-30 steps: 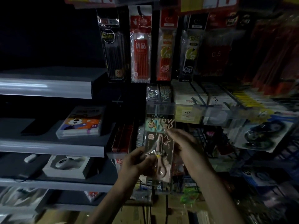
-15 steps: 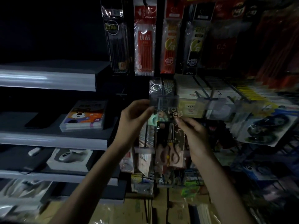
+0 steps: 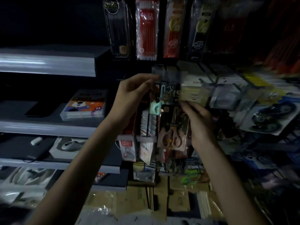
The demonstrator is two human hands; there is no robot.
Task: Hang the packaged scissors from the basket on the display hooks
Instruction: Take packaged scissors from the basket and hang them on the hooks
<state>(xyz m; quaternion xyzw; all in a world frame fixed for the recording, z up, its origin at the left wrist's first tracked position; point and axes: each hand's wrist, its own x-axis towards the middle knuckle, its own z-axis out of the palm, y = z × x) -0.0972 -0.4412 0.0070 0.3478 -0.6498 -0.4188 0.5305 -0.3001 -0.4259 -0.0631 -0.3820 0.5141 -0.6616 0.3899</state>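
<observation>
Upright scissors pack held just under a clear hook tag.
Left hand, arm reaching up, pinches the hook tag's left end; right hand, fingers curled, grips the scissors pack by its upper right edge.

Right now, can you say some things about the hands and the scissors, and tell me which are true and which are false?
1. The right hand holds a pack of pink-handled scissors. True.
2. The left hand hangs empty. False: it is raised and pinches the clear label holder above the pack.
3. A box with a cartoon bear lies on a shelf on the left. True.
4. The red pen pack hangs below the scissors. False: it hangs above them.
</observation>
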